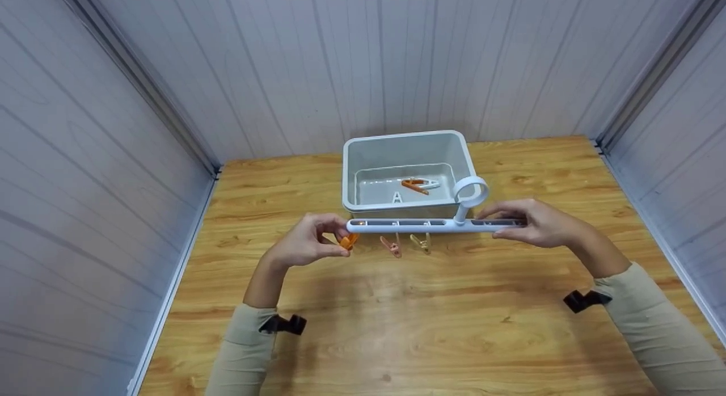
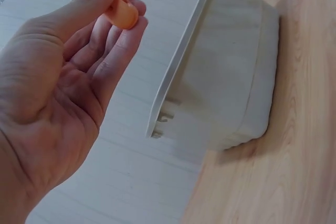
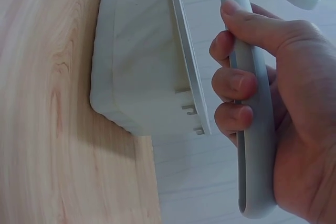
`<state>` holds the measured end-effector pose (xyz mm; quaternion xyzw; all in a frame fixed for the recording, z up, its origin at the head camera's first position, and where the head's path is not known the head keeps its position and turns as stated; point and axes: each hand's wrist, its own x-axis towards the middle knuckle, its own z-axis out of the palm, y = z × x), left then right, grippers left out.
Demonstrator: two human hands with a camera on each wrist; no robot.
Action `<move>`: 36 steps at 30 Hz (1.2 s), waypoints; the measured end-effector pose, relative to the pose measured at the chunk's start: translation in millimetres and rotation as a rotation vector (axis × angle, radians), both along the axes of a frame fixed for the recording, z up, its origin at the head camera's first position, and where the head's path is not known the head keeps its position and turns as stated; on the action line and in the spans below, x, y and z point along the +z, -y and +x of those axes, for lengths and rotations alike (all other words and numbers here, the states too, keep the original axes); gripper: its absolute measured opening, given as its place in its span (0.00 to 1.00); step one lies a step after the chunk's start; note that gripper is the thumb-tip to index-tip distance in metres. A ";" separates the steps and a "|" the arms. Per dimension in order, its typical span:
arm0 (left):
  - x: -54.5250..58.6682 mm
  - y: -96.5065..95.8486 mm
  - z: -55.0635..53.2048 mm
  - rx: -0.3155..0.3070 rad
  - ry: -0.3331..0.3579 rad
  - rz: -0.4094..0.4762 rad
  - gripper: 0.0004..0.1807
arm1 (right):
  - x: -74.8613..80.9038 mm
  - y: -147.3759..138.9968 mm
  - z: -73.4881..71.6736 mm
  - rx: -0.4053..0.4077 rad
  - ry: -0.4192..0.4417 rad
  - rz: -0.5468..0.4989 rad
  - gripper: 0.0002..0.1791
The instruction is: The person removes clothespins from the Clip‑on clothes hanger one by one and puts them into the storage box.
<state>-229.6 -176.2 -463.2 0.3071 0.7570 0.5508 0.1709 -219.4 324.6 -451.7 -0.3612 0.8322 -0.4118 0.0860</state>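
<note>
left hand (image 1: 309, 240) is pinching orange peg (image 1: 347, 242) by hanger (image 1: 420, 229)'s 9 o'clock end | right hand (image 1: 539, 223) is curling round its 3 o'clock end | bin (image 1: 402, 152) is sitting at 12 o'clock | hanger is looking light, stiff, slippery, bar inviting grip; peg is seeming springy, handles inviting fingertips

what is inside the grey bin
The bin holds an orange clip and a white clip on its floor. The near rim hides the floor's front edge, so anything there cannot be seen.
</note>
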 end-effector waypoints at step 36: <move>-5.6 -25.6 -2.2 0.275 -0.105 0.194 0.25 | -42.1 20.8 19.9 -0.204 0.007 -0.240 0.20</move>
